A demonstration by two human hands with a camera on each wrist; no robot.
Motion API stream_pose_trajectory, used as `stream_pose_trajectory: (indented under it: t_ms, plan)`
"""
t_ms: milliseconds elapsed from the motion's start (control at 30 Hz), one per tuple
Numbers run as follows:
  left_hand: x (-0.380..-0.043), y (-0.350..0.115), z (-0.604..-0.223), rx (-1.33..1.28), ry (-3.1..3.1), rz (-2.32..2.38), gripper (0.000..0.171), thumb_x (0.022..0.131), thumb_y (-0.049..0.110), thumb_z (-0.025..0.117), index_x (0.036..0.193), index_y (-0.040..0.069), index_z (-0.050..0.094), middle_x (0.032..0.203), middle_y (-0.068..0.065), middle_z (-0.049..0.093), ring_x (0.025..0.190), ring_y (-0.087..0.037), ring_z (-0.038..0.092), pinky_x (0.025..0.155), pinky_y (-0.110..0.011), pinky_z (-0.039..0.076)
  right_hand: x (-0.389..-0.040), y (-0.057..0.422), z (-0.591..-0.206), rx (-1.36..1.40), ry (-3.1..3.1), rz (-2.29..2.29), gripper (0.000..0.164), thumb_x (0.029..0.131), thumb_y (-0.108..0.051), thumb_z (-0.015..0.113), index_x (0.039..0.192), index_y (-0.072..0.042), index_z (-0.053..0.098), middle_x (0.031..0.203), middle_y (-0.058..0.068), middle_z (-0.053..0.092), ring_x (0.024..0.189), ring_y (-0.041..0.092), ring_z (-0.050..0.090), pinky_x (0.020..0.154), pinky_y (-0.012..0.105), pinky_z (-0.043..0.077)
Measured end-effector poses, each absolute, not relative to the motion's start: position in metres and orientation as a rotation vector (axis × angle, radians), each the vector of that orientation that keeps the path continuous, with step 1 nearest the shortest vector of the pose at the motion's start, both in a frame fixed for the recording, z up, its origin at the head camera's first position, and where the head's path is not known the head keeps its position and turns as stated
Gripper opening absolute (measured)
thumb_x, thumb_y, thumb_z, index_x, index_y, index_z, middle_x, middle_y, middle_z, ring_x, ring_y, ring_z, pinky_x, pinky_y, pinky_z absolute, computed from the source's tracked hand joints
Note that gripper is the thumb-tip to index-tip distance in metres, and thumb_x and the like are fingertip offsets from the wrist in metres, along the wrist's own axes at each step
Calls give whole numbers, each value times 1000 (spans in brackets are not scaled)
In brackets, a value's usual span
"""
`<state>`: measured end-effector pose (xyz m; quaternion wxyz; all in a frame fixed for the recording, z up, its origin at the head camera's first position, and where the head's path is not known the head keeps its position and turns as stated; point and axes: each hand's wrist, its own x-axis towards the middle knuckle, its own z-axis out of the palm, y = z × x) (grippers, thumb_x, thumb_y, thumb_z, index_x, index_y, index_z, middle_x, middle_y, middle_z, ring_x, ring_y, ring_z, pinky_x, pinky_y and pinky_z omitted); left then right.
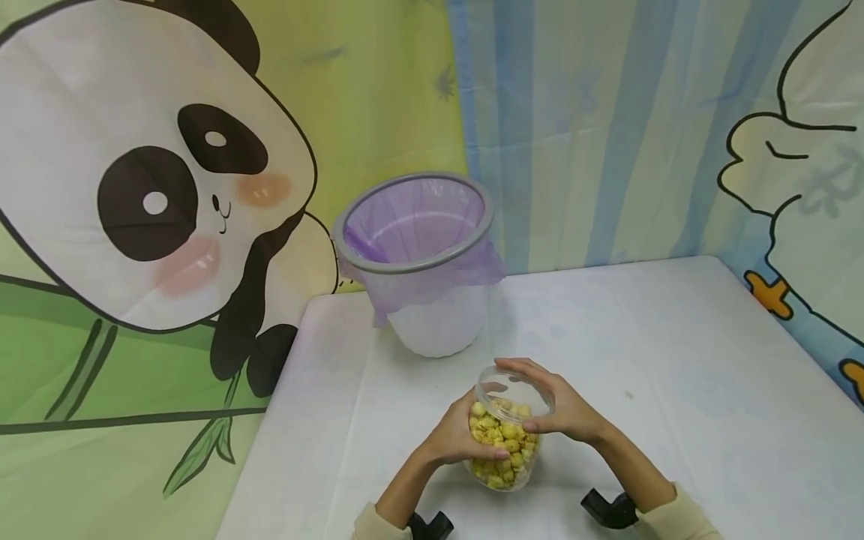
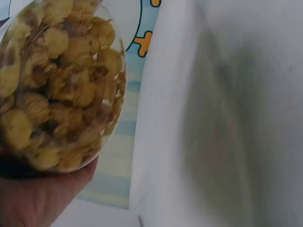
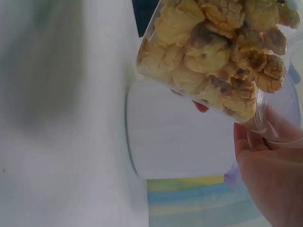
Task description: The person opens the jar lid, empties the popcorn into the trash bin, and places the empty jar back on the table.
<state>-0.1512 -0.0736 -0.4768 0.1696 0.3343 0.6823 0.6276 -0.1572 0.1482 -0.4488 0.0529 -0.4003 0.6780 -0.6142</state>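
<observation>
A clear plastic jar full of yellow popcorn is held over the white table, leaning a little. My left hand grips it from the left, thumb across the front. With my right hand I hold a round transparent lid by its edge, tilted at the jar's mouth. The jar's bottom fills the upper left of the left wrist view, packed with popcorn. In the right wrist view the popcorn shows through the jar's side, with my right fingers at its lid end.
Behind the jar stands a white bin with a grey rim and a purple bag lining it. The white-covered table reaches back to cartoon-printed curtains. Black wrist mounts sit at both sleeves.
</observation>
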Motion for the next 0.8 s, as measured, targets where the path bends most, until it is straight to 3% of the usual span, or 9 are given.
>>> stream_pose_trajectory:
  t_ms: [133,267,433,567,667,800]
  plan:
    - [-149,-71,-476,899,1728,1886,80,71,39,76,131,1,38,112,-4,56,96,-16,58,83,-32,49,-158,145,-446,-1194,1869,-1944,75,84,-34,66,141,-1,32,144,15,31,131,28,29,95,65,25]
    - [-146,-68,-474,907,1482,1936,80,72,40,72,123,-11,38,104,-1,57,90,-13,58,80,-29,50,-161,145,-442,-1253,1654,-1979,80,85,-41,62,141,5,27,146,22,25,132,30,27,99,56,30]
    - [-147,-67,-465,950,1327,1901,77,71,49,71,123,1,41,106,2,55,92,-9,57,80,-26,49,-168,146,-433,-1418,1496,-1932,88,85,-42,62,142,9,19,146,26,21,133,34,25,101,49,31]
    - [-148,-68,-456,998,1392,1864,83,71,47,72,131,2,36,114,-3,54,98,-15,57,86,-34,48,-173,153,-426,-1506,1449,-1877,91,85,-39,62,143,10,12,148,25,17,134,38,19,104,49,27]
    - [-148,-72,-450,1014,1737,1850,90,68,40,78,138,7,32,119,-6,53,103,-19,55,89,-38,46,-174,163,-423,-1526,1617,-1859,92,84,-40,63,142,10,12,147,26,16,132,37,20,105,43,26]
    - [-148,-77,-446,955,2344,1721,100,58,37,86,138,14,32,121,-2,52,105,-15,54,87,-34,47,-170,169,-424,-1435,2051,-1777,96,79,-54,64,143,3,21,145,19,23,126,32,27,100,39,28]
